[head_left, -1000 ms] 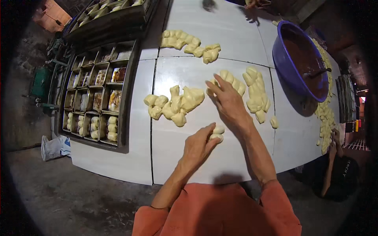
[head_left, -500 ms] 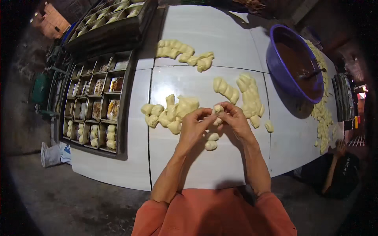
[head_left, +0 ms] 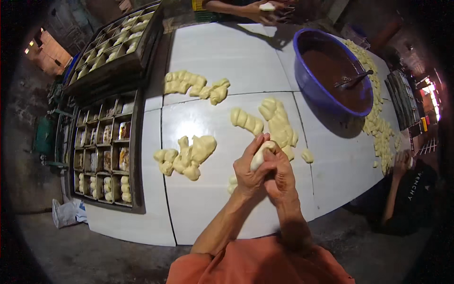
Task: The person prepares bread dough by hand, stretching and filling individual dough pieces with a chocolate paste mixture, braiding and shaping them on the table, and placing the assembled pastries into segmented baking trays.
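Over the white table, my left hand [head_left: 247, 171] and my right hand [head_left: 280, 176] are closed together around one piece of dough [head_left: 259, 157]. Its pale, smooth side shows between the palms, and my right fingers press on it. Shaped dough balls [head_left: 232, 184] lie beside my left wrist, partly hidden by it. Further left rests a loose heap of dough lumps [head_left: 189, 156]. Just beyond my fingers are a long cluster of dough [head_left: 280, 124] and a shorter dough strip [head_left: 247, 120]. A single small dough lump [head_left: 307, 156] sits to the right of my hands.
A purple tub [head_left: 302, 78] of brown filling with a utensil stands at the far right, near many dough pieces [head_left: 380, 132]. Divided metal trays [head_left: 137, 189] line the left. Another person's hands [head_left: 272, 12] work at the far edge; a person in black [head_left: 411, 199] is at right.
My hands have gone from pinching the dough with fingertips to pressing it between the palms. The view has shifted, and another person's hands now show at the far edge.
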A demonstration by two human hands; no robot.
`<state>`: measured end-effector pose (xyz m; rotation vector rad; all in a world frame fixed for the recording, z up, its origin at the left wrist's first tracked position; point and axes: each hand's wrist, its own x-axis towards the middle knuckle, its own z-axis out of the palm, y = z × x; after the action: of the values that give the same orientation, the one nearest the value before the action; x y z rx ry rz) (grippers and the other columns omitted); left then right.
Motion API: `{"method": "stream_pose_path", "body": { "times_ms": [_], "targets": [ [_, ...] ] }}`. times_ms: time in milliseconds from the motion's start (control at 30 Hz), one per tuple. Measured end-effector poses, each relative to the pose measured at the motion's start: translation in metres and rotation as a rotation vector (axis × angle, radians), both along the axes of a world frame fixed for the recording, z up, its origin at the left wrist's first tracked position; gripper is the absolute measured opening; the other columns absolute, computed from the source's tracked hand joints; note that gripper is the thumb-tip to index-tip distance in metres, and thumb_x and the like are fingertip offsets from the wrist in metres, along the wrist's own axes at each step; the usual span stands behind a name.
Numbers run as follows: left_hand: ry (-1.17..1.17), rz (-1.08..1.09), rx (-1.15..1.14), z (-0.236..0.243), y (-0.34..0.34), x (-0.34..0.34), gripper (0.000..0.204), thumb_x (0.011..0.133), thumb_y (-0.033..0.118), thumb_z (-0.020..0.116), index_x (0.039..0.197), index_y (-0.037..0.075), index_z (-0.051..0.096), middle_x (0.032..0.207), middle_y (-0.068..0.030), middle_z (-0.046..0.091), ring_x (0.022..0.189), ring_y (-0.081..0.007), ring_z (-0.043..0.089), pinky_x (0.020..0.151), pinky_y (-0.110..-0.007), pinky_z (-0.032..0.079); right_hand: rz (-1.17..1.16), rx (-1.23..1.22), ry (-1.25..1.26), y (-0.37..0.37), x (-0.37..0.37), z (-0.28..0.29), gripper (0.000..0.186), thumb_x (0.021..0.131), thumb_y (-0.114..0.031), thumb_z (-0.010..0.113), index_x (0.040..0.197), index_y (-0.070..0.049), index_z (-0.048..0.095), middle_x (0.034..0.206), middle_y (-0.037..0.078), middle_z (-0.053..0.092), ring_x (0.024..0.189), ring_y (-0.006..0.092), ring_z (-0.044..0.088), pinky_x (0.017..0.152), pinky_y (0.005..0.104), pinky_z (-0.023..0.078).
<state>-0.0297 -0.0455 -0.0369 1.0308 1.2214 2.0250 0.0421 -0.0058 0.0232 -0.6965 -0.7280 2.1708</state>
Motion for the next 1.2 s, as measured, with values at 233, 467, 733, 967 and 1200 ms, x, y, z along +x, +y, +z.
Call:
{"method": "stream_pose_path", "body": {
  "times_ms": [233,467,733,967,1200],
  "targets": [
    [-0.322,-0.265,-0.174,0.031,0.021,0.014,0.096,0.085,0.017,0.078,0.158,0.008,0.017,0.145,-0.0204,0.047,0.126,-0.0245,0.054,0.102,-0.037,0.048,-0.071,0.088,-0.057,0.080,0.017,0.023,0.029,0.093,-0.012,0.066,0.119,-0.005,0.055,0.098,0.002,0.062,0.087,0.0095,0.062,0.078,0.0253,0.053],
    [-0.098,-0.141,-0.531,0.034,-0.004,-0.035,0.045,0.097,0.008,0.063,0.139,0.000,0.051,0.121,-0.0164,0.066,0.102,-0.0199,0.067,0.089,-0.032,0.053,-0.364,0.989,-0.931,0.284,0.103,0.041,0.023,0.095,-0.021,0.061,0.108,-0.002,0.059,0.093,0.006,0.064,0.085,0.0135,0.061,0.074,0.0302,0.049],
    [-0.100,-0.202,-0.609,0.032,-0.012,-0.043,0.037,0.097,0.013,0.064,0.130,-0.002,0.059,0.116,-0.0145,0.068,0.098,-0.0191,0.067,0.088,-0.032,0.054,0.600,1.089,-1.373,0.363,0.123,-0.009,0.024,0.089,-0.024,0.065,0.105,-0.005,0.067,0.088,0.007,0.066,0.081,0.0149,0.059,0.074,0.0345,0.049],
    [-0.146,-0.275,-0.668,0.035,-0.004,-0.038,0.038,0.097,0.019,0.065,0.128,-0.001,0.061,0.116,-0.0146,0.069,0.100,-0.0186,0.066,0.089,-0.032,0.052,0.135,0.549,-0.754,0.324,0.106,0.041,0.015,0.096,-0.019,0.063,0.098,-0.006,0.058,0.081,0.004,0.061,0.069,0.0119,0.063,0.057,0.0235,0.050],
    [-0.055,-0.409,-0.667,0.054,0.004,-0.030,0.038,0.097,0.020,0.065,0.129,0.001,0.061,0.114,-0.0131,0.071,0.103,-0.0194,0.067,0.089,-0.033,0.052,-0.052,0.672,-0.902,0.351,0.110,0.013,0.023,0.095,-0.025,0.061,0.100,-0.002,0.061,0.086,0.006,0.064,0.074,0.0158,0.064,0.066,0.0328,0.052]
  ]
}}
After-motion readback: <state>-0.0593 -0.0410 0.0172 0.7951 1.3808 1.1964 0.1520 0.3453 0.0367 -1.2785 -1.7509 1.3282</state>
